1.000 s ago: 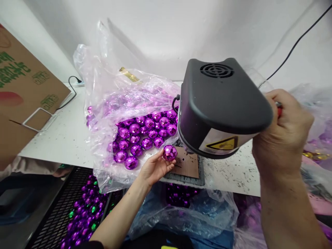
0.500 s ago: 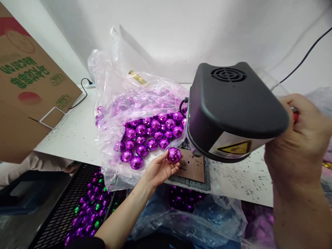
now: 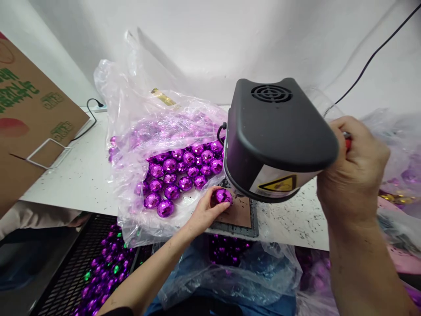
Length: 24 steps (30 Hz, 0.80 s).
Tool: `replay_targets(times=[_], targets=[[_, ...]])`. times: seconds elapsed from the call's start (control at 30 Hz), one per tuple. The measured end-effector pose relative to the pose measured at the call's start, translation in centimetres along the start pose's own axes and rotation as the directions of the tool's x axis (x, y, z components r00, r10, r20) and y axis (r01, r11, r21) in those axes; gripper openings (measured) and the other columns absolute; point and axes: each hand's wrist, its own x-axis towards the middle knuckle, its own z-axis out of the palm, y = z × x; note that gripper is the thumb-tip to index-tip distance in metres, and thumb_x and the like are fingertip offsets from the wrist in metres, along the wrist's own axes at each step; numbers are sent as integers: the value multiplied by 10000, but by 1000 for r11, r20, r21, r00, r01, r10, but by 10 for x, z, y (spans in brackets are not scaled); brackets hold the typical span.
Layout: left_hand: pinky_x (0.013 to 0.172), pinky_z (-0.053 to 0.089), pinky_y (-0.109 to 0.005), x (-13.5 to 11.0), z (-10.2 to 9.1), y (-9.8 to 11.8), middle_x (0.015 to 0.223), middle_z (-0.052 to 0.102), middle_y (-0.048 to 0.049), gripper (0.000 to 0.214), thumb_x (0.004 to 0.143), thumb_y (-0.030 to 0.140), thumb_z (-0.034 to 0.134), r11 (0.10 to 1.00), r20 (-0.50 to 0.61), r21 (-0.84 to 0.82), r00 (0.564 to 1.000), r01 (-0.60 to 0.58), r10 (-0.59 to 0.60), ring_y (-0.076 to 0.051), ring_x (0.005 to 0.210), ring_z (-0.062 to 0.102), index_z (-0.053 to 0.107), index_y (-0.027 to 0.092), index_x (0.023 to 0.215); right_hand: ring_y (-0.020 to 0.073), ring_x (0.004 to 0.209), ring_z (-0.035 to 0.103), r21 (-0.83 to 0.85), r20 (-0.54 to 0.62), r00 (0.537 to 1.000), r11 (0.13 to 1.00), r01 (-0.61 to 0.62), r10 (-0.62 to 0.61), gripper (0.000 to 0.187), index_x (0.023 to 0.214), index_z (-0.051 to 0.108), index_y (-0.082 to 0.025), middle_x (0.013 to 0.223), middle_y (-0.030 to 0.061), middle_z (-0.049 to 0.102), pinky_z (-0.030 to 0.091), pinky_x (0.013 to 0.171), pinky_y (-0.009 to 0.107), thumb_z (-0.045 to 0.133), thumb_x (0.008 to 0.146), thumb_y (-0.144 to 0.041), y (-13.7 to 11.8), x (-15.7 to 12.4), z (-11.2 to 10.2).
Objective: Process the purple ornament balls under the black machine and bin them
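A brown box [image 3: 29, 118] leans at the left edge of the frame, and below it, at the lower left, a black crate [image 3: 57, 281] holds shiny balls [image 3: 103, 256], purple and green. Next comes a clear bag [image 3: 130, 219] on the white table [image 3: 283, 224], with a pile of purple balls [image 3: 171, 166] at its open mouth. Near the middle of the frame, just right of that pile, the left hand [image 3: 207, 210] holds one purple ball [image 3: 224, 195]. The thumb is across its lower front; the other fingers are mostly hidden behind it. The ball sits at the upper right end of this hand, over the brown board [image 3: 243, 213] on a gray mat [image 3: 226, 229]; I can't tell if it touches the board. It looks round, so no side is longer, and a dark mark crosses its front. The left hand is the near one, and the right hand is well apart. Just up and right of the ball is a big black machine [image 3: 283, 131], which blocks the way on that side and hides part of the board. Farther right, the right hand [image 3: 357, 171] has its fingers curled tight around the machine's handle, mostly hidden, with a red bit [image 3: 347, 142] peeking out. A black cord [image 3: 371, 61] runs to the upper right corner.
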Motion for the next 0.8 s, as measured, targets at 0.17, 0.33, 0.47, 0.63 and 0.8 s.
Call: replay_targets(times=[0.17, 0.33, 0.47, 0.63, 0.8], targets=[[1134, 381, -449, 0, 13, -6, 1212, 708, -87, 393, 778, 204, 867, 953, 4, 271, 990, -137, 142, -332, 1195, 599, 726, 225, 1144, 15, 591, 295, 4, 6, 1000, 1000, -2, 2, 525, 735, 551, -107, 625, -4, 361, 209, 511, 155, 588, 958, -581, -4, 1, 1], [1159, 343, -498, 3, 13, -17, 1323, 663, -117, 470, 817, 184, 821, 867, 118, 415, 961, -276, 250, -353, 1254, 551, 689, 241, 1264, 21, 622, 327, -10, -1, 1000, 1000, 11, -11, 554, 730, 557, -104, 644, 6, 400, 232, 533, 159, 590, 951, -611, -4, 0, 0], [1182, 308, -520, 5, 15, -25, 1363, 646, -120, 461, 826, 196, 807, 830, 157, 464, 951, -308, 265, -370, 1297, 523, 694, 260, 1268, 19, 623, 338, 5, -4, 1000, 1000, 6, -6, 547, 736, 557, -105, 647, 4, 409, 251, 548, 163, 595, 954, -605, -2, 0, 0], [1218, 254, -512, 9, 20, -33, 1402, 640, -117, 495, 848, 268, 811, 868, 176, 389, 949, -310, 260, -365, 1367, 490, 671, 262, 1323, 17, 629, 354, 12, 7, 1000, 1000, -6, 6, 485, 735, 549, -105, 658, 4, 411, 266, 554, 157, 608, 957, -533, -2, -1, 0], [1204, 272, -504, 10, 24, -39, 1278, 692, -119, 324, 903, 387, 770, 921, 152, 316, 971, -225, 185, -357, 1279, 538, 732, 251, 1194, 15, 620, 327, 5, -15, 999, 999, -39, 39, 407, 732, 560, -109, 642, -4, 369, 237, 545, 154, 634, 926, -459, -6, -2, 1]])
